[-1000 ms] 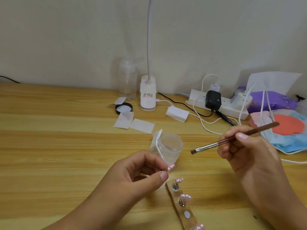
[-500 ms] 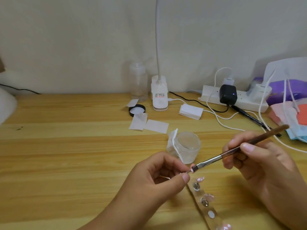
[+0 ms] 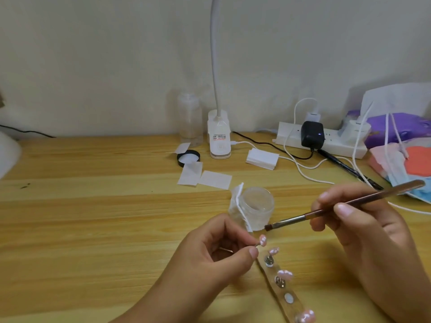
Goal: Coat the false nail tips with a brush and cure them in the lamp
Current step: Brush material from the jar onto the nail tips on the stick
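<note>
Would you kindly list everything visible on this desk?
holder strip: one, brown, near edge
nail tips: three, pink, on strip
held nail tip: one, pink, above strip's far end
jar: one, clear, mid-table
brush: one, brown, right of jar
bottle: one, clear, by wall
lamp: one, white, beside bottle
lid: one, black, left of lamp
wipes: three, white, around lid
power strip: one, white, back right
masks: several, blue and pink, far right
left hand: pinching held nail tip
right hand: holding brush

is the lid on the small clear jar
No, the small clear jar stands open, and a black lid lies apart from it near the lamp base.
</note>
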The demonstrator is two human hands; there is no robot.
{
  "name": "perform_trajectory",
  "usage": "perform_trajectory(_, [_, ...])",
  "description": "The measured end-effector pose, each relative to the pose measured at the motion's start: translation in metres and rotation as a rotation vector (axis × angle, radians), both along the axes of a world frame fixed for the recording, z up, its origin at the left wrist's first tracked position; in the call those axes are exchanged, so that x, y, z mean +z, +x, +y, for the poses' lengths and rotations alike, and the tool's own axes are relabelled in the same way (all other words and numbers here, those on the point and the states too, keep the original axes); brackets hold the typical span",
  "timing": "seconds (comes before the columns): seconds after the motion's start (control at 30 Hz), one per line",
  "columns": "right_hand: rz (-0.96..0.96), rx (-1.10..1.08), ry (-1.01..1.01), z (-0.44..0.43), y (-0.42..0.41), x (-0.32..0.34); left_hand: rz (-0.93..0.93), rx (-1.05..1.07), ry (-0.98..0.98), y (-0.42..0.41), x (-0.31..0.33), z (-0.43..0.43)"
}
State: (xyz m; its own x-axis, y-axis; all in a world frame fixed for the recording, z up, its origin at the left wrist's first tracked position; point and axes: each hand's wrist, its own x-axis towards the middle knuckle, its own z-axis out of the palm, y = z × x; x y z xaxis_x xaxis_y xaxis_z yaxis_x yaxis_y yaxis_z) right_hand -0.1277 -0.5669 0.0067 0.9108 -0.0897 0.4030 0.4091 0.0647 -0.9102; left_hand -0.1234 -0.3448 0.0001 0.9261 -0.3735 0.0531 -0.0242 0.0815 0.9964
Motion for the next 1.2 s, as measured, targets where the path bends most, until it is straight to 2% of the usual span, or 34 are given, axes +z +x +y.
perform_trajectory(0.1, [0.034, 0.083, 0.091, -0.0013, 0.0022, 0.0004, 0.000, 0.005, 0.011, 0.0003, 0.0007, 0.0001])
perform_trajectory(0.2, [0.037, 0.152, 0.065, 0.0006, 0.0019, -0.0020, 0.001, 0.011, 0.019, -0.0004, 0.0007, -0.0005])
perform_trajectory(0.37, [0.037, 0.135, 0.036, 0.0008, 0.0023, -0.0054, -0.003, 0.014, 0.019, -0.0007, 0.0007, -0.0001])
perform_trajectory(0.63, [0.070, 0.160, 0.157, -0.0018, 0.0091, -0.0059, -0.003, 0.017, 0.010, -0.0004, 0.0010, -0.0009])
perform_trajectory(0.8, [0.066, 0.173, 0.088, -0.0013, 0.0078, -0.0071, -0.019, 0.014, 0.012, -0.0006, 0.0005, -0.0013])
perform_trajectory(1.1, [0.010, 0.031, -0.058, 0.0000, 0.0036, -0.0060, -0.014, -0.007, 0.019, -0.0001, 0.0019, -0.0007])
perform_trajectory(1.2, [0.007, 0.029, -0.025, -0.0010, 0.0041, -0.0044, -0.019, 0.001, 0.018, 0.0002, 0.0016, -0.0012])
